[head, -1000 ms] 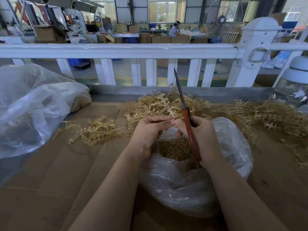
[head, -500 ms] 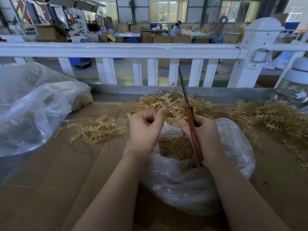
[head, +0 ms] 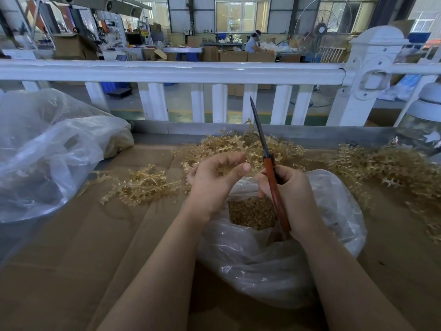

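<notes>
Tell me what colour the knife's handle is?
The knife handle is reddish-brown, clearest in the head view.

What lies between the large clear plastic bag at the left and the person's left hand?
In the head view, a loose clump of tan plastic sprigs lies on the brown cardboard between the clear bag and the left hand.
</notes>
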`<state>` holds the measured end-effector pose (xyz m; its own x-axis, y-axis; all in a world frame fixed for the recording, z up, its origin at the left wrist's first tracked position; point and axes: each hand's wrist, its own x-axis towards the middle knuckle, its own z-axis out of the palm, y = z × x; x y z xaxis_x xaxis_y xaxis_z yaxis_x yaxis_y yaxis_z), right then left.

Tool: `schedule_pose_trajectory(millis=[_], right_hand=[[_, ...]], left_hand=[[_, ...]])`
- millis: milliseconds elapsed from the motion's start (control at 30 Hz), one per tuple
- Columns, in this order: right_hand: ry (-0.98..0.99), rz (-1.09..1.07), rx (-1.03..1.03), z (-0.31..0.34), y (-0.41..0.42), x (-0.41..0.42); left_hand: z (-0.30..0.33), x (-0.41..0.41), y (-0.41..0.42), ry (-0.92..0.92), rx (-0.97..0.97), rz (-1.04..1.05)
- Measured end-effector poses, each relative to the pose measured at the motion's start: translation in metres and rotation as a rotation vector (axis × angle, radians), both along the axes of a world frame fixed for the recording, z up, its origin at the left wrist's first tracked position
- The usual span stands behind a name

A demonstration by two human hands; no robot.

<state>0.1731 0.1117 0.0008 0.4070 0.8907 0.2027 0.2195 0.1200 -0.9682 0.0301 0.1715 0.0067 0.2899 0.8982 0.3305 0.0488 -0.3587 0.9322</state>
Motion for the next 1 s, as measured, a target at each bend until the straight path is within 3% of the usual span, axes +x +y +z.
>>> schedule_pose_trajectory(millis=[100,333,633,1000], right_hand=[[-0.028,0.012,0.001,-0.001,0.0,0.0],[-0.112,-0.059,0.011,-0.009,0.003,0.003],[-0.695,-0.096,-0.023,-0.017,-0.001,0.004],[-0.777,-0.089,0.059,-0.017,-0.003,0.002]], left_hand=[[0.0,-0.001,-0.002,-0.07,0.007,-0.076],[-0.001,-0.001,0.0,-0.154,-0.002,-0.039],[-0.004,-0.012,0.01,-0.23,0.072,0.101],[-0.003,-0.021,0.014,-0.233,0.02,0.002]])
